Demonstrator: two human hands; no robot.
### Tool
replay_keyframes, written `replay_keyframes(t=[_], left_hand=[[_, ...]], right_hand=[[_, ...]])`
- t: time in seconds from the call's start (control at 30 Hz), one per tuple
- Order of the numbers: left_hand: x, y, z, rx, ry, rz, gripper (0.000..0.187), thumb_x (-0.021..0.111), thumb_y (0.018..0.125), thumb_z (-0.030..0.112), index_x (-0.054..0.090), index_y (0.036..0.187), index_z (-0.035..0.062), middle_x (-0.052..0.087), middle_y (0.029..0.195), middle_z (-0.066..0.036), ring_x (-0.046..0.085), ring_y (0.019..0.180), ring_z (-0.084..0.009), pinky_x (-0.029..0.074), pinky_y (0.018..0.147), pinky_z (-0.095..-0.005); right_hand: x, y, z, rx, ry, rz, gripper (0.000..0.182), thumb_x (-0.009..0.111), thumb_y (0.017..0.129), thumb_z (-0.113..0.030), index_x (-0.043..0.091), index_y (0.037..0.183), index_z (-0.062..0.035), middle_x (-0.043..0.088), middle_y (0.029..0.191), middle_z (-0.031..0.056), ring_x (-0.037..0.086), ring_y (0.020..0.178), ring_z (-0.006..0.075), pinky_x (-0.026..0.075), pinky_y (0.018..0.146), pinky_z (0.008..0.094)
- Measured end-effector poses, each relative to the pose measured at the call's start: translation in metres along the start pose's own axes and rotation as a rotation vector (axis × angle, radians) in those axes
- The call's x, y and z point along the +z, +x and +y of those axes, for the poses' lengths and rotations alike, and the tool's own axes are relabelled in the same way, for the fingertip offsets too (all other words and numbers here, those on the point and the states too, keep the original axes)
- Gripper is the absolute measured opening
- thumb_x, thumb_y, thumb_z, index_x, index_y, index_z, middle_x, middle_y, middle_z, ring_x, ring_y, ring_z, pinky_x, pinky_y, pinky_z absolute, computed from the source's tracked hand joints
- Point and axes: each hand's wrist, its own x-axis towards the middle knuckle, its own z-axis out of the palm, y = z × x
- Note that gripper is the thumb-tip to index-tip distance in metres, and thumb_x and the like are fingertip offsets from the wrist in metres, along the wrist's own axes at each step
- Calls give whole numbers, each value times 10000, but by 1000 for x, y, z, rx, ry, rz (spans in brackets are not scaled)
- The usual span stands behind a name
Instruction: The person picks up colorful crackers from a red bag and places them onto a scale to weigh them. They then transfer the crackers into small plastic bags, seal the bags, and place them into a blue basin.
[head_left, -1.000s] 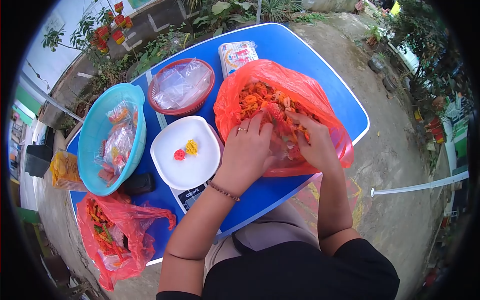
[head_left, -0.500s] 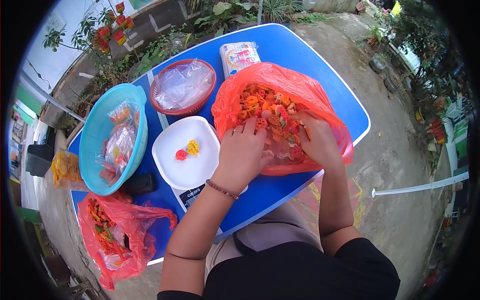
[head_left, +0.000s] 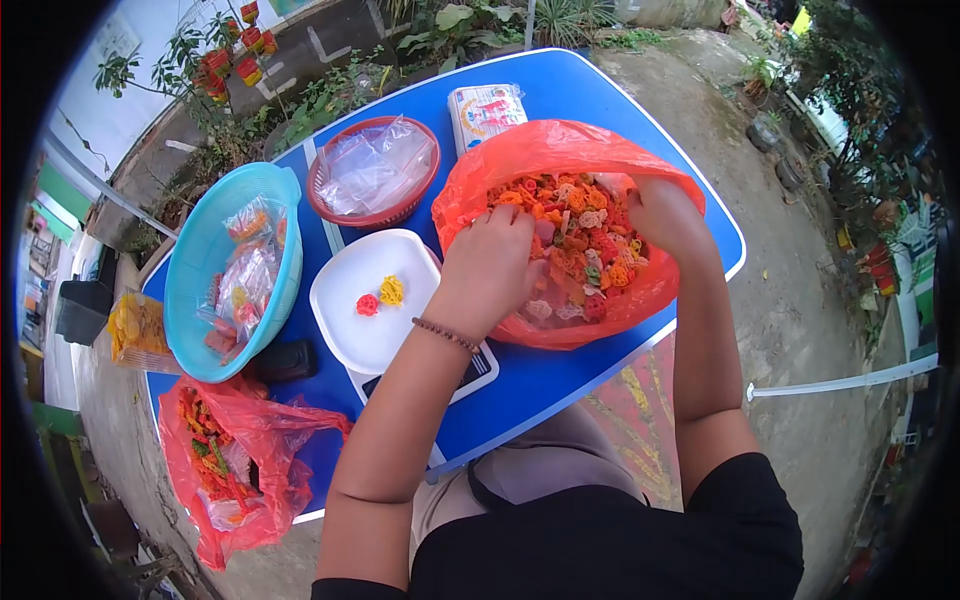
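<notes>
A red plastic bag (head_left: 570, 140) stands wide open on the table, full of crinkly orange, red, yellow and pale crackers (head_left: 575, 235). Over its near left rim my left hand (head_left: 490, 260) is curled, fingertips against the crackers, a beaded bracelet on the wrist. Inside the bag's right side, my right hand (head_left: 668, 212) is closed with its fingertips mostly hidden. Left of the bag, a white square plate (head_left: 340, 320) rests on a kitchen scale (head_left: 485, 370). One red cracker (head_left: 367, 305) and one yellow cracker (head_left: 391, 290) lie on the plate.
On the blue table (head_left: 600, 85) stand a turquoise basin (head_left: 185, 270) of filled packets, a red basket (head_left: 420, 190) of clear bags and a white pack (head_left: 487, 115). At the left edge are another red bag (head_left: 285, 500), a black object (head_left: 285, 362) and a yellow snack pack (head_left: 137, 325).
My right hand has moved up and right to the bag's far right side. The bag's mouth gapes wider, showing more crackers. My left hand stays at the left rim, fingers more curled.
</notes>
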Motion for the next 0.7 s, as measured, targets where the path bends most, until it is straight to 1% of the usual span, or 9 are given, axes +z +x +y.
replay_keyframes(t=[0.07,0.13,0.27,0.37,0.47,0.53,0.57,0.67,0.7], left_hand=[[4,14,-8,23,92,73,403,767,840,235,639,1147,7,634,1221,-186,639,1126,-361,532,937,-484],[3,31,-18,-23,143,33,420,755,840,225,640,1180,7,623,1268,-189,615,1178,-368,495,1007,-500],[7,52,-32,-58,298,-21,503,744,845,296,637,1260,32,596,1348,-200,551,1298,-374,333,1170,-574],[8,51,-38,-115,351,75,554,804,795,382,668,1235,74,577,1344,-159,570,1284,-337,403,1127,-521],[-15,57,-30,-242,320,-147,711,829,739,536,656,1303,140,525,1426,-149,540,1327,-335,384,1152,-538],[-11,57,-34,-225,323,-138,780,833,706,590,641,1339,175,503,1452,-153,529,1341,-339,395,1144,-538],[-9,56,-37,-218,323,-131,815,834,690,617,634,1356,192,492,1466,-155,523,1348,-341,401,1141,-538],[-5,51,-39,-215,291,-89,887,756,742,657,527,1473,209,544,1435,-193,462,1403,-384,219,1228,-595],[-6,50,-38,-228,281,-115,863,765,735,658,559,1441,207,521,1446,-184,477,1389,-376,287,1193,-577]], right_hand=[[-5,16,0,43,-16,-39,369,553,867,12,639,1226,-7,694,1021,237,693,921,379,534,811,455],[-7,26,-7,37,55,-41,346,580,869,-11,627,1211,4,701,1016,235,689,961,394,539,845,455],[34,48,-5,-212,136,-5,338,621,885,-95,637,1218,-36,687,1125,205,657,1065,387,521,910,468],[59,57,-16,-361,114,19,354,646,888,-170,647,1226,-67,678,1193,183,628,1141,377,499,963,485],[83,71,-11,-399,50,97,379,661,880,-215,655,1239,-94,677,1213,167,614,1169,373,487,994,492],[82,73,-8,-455,59,152,382,669,878,-235,665,1239,-111,675,1227,159,613,1169,376,488,1000,487],[79,73,-6,-439,11,120,400,671,879,-236,656,1259,-110,673,1236,160,615,1172,369,487,1008,473],[50,65,-9,-367,-101,-30,432,677,881,-241,645,1290,-107,675,1242,157,624,1171,352,489,1017,441],[40,65,-8,-329,-117,-116,429,678,878,-245,651,1283,-106,681,1230,154,630,1162,347,493,1012,435]])
